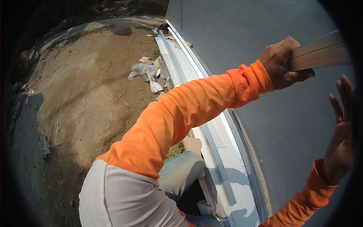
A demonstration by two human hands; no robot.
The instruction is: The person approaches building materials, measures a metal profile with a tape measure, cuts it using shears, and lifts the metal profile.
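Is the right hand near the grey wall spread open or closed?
Spread open: the right hand shows separated, extended fingers against the grey wall, holding nothing.

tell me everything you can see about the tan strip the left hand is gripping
The tan strip is a long, flat, narrow piece, light brown with a paler line running along its length; it looks like wood or a moulded trim, though the material is unclear. It is held up against the grey wall, tilted slightly upward to the right, and its far end runs out of view. The left hand closes around its near end. The right hand is open below it, not touching it.
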